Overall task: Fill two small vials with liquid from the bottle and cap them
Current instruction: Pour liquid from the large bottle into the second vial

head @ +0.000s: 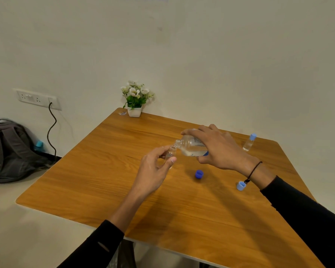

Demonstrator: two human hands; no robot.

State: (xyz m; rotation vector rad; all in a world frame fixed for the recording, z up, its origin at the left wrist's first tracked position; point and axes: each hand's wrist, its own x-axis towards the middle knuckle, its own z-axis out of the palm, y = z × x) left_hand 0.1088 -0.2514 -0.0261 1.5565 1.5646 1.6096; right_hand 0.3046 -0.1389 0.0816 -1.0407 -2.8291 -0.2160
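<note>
While each hand's grip holds bottle [193,147] or vial [170,153], a backpack [10,149] leans beside the wooden table [104,171].

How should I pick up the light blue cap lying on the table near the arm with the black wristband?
The light blue cap seems to lie tipped, its open, ridged mouth partly toward the camera, on the table. I'd come from above and pinch its round outer wall with thumb and finger on opposite sides. It is small and light, so a fingertip pinch should do. Its far side is hidden.
</note>
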